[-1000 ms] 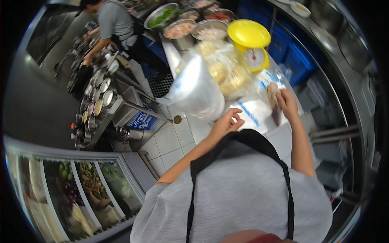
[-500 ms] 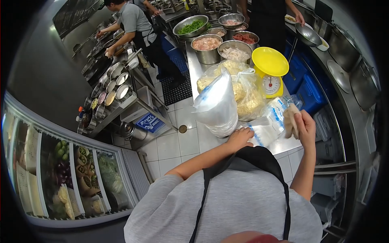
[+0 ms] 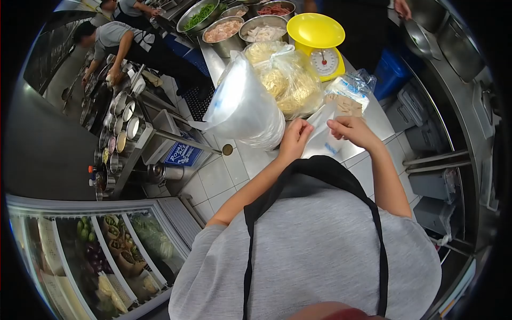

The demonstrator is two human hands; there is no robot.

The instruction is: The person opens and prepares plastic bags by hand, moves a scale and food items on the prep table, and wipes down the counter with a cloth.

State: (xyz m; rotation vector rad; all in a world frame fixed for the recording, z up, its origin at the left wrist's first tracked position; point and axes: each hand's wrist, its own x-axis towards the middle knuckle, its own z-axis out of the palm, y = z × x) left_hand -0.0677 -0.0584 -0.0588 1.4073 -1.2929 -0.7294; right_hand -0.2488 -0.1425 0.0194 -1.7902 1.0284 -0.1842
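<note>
A thin translucent plastic bag [image 3: 321, 127] is stretched between my hands at the table's near edge. My left hand [image 3: 296, 140] is closed at its left side, fingers curled together. Its other side is pinched in my right hand [image 3: 353, 132], thumb against fingers. A crumpled beige cloth [image 3: 344, 105] lies just beyond my right hand, on a white-and-blue plastic pack [image 3: 351, 89]. Left of my left hand stands a large, full-looking clear plastic bag [image 3: 248, 104]. Behind it sit bags of yellow noodles [image 3: 293, 88].
A yellow kitchen scale [image 3: 324, 61] stands behind the noodles, beside metal pots of raw meat [image 3: 265, 33] and a bowl of green vegetables [image 3: 197, 17]. Co-workers [image 3: 120, 45] work at the left. A glass-topped fridge [image 3: 160, 213] is at lower left, a steel counter [image 3: 453, 101] at right.
The beige cloth has left my right hand and lies on the pack. Both hands have come together on a thin plastic bag. My view has shifted, so the table appears higher.
</note>
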